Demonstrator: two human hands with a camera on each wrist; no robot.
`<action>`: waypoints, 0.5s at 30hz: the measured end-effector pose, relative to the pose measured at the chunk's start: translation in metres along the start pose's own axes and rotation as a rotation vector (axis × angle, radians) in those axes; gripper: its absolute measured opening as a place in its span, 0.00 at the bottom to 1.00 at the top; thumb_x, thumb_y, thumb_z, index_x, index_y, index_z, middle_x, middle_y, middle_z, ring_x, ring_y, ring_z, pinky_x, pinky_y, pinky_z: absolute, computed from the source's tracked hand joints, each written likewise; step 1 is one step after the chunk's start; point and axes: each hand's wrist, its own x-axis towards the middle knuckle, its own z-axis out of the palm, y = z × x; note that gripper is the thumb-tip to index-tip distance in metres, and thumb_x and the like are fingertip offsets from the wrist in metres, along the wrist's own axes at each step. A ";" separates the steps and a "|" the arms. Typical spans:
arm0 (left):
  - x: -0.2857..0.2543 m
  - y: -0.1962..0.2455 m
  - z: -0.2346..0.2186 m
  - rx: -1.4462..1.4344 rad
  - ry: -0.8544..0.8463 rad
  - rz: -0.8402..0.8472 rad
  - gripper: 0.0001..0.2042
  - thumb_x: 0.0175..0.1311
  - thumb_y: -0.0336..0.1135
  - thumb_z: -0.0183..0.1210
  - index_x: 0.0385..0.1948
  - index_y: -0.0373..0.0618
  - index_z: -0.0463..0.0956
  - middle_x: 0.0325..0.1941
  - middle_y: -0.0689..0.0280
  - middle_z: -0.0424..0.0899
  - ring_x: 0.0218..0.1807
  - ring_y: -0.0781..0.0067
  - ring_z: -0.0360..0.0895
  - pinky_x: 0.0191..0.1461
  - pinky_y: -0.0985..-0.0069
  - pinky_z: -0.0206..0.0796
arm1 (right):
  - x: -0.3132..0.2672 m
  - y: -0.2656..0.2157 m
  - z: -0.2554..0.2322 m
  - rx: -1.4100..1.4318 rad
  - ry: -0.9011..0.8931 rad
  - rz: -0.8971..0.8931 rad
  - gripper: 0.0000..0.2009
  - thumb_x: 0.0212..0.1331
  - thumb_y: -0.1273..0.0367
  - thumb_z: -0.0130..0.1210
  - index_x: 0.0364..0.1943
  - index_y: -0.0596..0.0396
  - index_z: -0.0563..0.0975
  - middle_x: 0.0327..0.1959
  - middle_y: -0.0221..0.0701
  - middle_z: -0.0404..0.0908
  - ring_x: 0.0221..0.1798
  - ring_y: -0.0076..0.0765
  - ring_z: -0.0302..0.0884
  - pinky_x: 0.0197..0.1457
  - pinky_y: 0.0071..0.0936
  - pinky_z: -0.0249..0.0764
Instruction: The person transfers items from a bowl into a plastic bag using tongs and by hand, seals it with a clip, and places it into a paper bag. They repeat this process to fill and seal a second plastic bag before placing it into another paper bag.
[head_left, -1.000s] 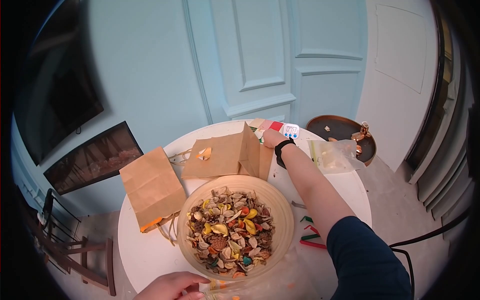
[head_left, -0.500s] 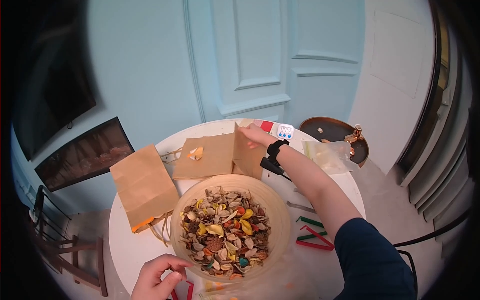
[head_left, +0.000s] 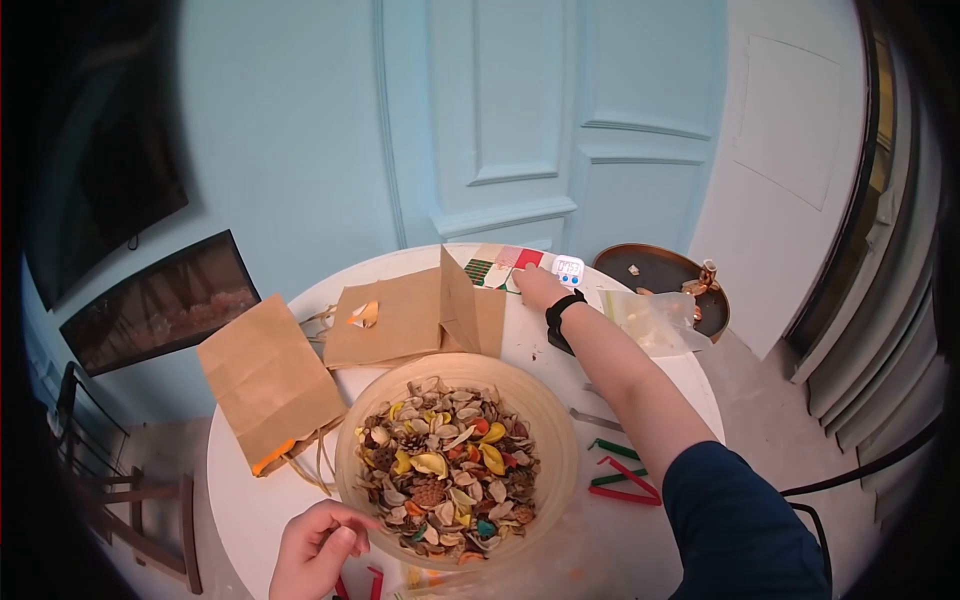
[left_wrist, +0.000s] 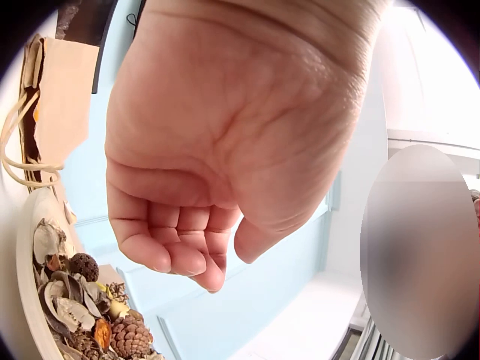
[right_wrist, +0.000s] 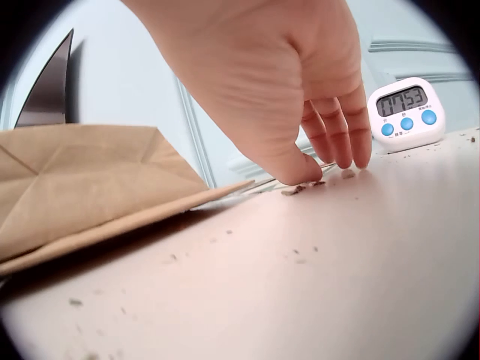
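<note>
My right hand (head_left: 540, 287) is at the back of the table (right_wrist: 360, 247), beside several coloured cards (head_left: 492, 272). In the right wrist view its thumb and fingertips rest on the white tabletop by small brown crumbs (right_wrist: 294, 190), with a gap between them. A standing white timer (right_wrist: 407, 116) with blue buttons is to their right. My left hand (head_left: 318, 548), held loosely curled with nothing in it, hovers at the front left rim of a round wooden bowl (head_left: 557, 440). Dried petals and pine cones (head_left: 428, 490) fill the bowl.
Two brown paper bags (head_left: 385, 320) (head_left: 272, 385) lie behind and left of the bowl. Red and green clips (head_left: 625, 495) are at its right, a clear plastic bag (head_left: 650, 322) farther back. A dark round tray (head_left: 655, 262) stands beyond the table.
My right hand went left to the upright flap of the brown paper bag, then back right to the cards. That bag sits slightly farther left. My left hand has lifted a little from the table's front.
</note>
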 end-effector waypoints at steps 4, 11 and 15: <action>0.001 -0.004 -0.002 -0.003 0.010 0.041 0.13 0.72 0.40 0.46 0.39 0.38 0.74 0.26 0.70 0.71 0.30 0.81 0.67 0.36 0.83 0.59 | 0.009 -0.002 0.004 -0.373 0.120 -0.263 0.09 0.56 0.72 0.49 0.32 0.54 0.82 0.37 0.37 0.81 0.42 0.43 0.81 0.40 0.36 0.78; 0.000 -0.005 -0.003 0.003 0.026 0.043 0.18 0.72 0.44 0.44 0.39 0.37 0.74 0.25 0.69 0.72 0.30 0.80 0.67 0.37 0.83 0.59 | 0.014 -0.020 -0.019 -0.494 -0.226 -0.243 0.11 0.57 0.71 0.48 0.34 0.49 0.84 0.40 0.33 0.84 0.43 0.37 0.82 0.38 0.34 0.77; -0.001 -0.006 -0.004 0.027 0.039 0.040 0.20 0.72 0.47 0.43 0.38 0.37 0.74 0.25 0.69 0.71 0.30 0.80 0.66 0.36 0.82 0.59 | 0.020 -0.016 -0.012 -0.409 -0.187 -0.226 0.10 0.57 0.70 0.49 0.36 0.50 0.82 0.41 0.34 0.82 0.44 0.40 0.81 0.40 0.37 0.77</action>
